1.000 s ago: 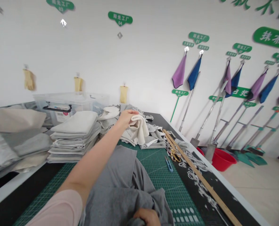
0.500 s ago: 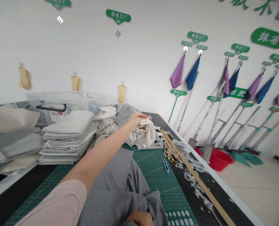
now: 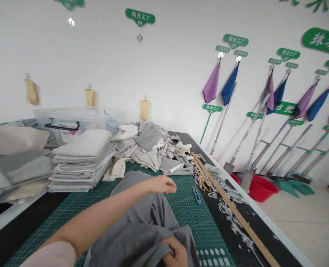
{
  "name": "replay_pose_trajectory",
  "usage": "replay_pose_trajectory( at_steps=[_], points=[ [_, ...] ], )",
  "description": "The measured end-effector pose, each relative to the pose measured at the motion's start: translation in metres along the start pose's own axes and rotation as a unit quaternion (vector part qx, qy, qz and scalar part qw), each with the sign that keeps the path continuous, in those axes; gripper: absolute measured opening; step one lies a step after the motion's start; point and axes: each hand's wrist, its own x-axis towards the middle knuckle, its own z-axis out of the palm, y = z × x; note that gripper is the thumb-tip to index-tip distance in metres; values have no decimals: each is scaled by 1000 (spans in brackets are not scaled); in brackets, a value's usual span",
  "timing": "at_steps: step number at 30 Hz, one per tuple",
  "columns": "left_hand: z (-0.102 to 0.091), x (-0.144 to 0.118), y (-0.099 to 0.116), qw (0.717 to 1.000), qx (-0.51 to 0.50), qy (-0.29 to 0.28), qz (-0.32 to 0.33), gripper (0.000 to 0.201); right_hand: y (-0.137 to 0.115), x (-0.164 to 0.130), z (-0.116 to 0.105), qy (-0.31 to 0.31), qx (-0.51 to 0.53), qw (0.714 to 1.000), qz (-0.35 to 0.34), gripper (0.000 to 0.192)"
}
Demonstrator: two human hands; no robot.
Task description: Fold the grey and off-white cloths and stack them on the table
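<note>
My left hand (image 3: 160,184) hovers over the far part of a grey cloth (image 3: 142,230) that lies crumpled on the green cutting mat (image 3: 186,207); its fingers are loosely apart and hold nothing. At the bottom edge my right hand (image 3: 175,254) grips a bunched fold of that grey cloth. Beyond the left hand lies a heap of grey and cream fabric pieces (image 3: 150,148), with a cream piece (image 3: 182,147) on its right side.
Stacks of folded cloth (image 3: 81,159) and a clear plastic bin (image 3: 75,120) stand at the left. Blue snips (image 3: 196,193), gold scissors (image 3: 205,183), a long wooden ruler (image 3: 231,207) and white scraps lie along the right edge. A red basin (image 3: 260,187) sits on the floor.
My left hand let go of the cream piece on the heap and drew back toward me, down over the grey cloth. My right hand kept its grip on the grey cloth.
</note>
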Motion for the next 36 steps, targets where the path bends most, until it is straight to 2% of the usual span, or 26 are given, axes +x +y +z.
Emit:
replay_pose_trajectory(
  at_steps=[2,4,6,8,11,14,16,18,22,24,26,29,32,34,36],
  points=[
    [30,-39,5,999,54,5,4,35,-17,6,-9,100,33,994,21,15],
    [56,-70,11,985,165,55,15,42,-37,13,-17,167,53,984,27,11],
    [75,-91,16,957,264,120,9,54,-58,16,-22,175,46,983,12,8],
    [82,-104,17,929,321,183,-7,54,-77,13,-25,165,20,986,-2,6],
    [75,-118,13,896,365,251,-29,38,-97,1,-25,151,-29,988,-20,4],
    [55,-132,2,853,416,311,-55,22,-109,-14,-24,149,-42,987,-35,11],
    [40,-140,-7,835,418,352,-65,20,-115,-19,-25,137,-19,990,-33,16],
    [27,-148,-13,838,377,390,-56,21,-119,-20,-28,112,14,993,-20,18],
    [9,-162,-12,872,231,431,27,20,-124,-12,-39,58,84,995,16,15],
    [2,-165,-8,894,147,420,46,17,-126,-8,-44,53,122,991,17,13],
    [-5,-164,-6,916,55,395,36,15,-128,-5,-47,59,175,982,22,13],
    [-12,-154,-11,929,-41,366,13,15,-135,-4,-46,38,294,952,71,17],
    [-4,-143,-13,920,-15,391,7,16,-140,-3,-36,14,382,917,114,18],
    [13,-141,-6,916,26,398,47,19,-141,-2,-27,8,397,911,115,18],
    [34,-144,6,927,60,357,100,24,-139,0,-19,0,389,915,107,18]
  ],
)
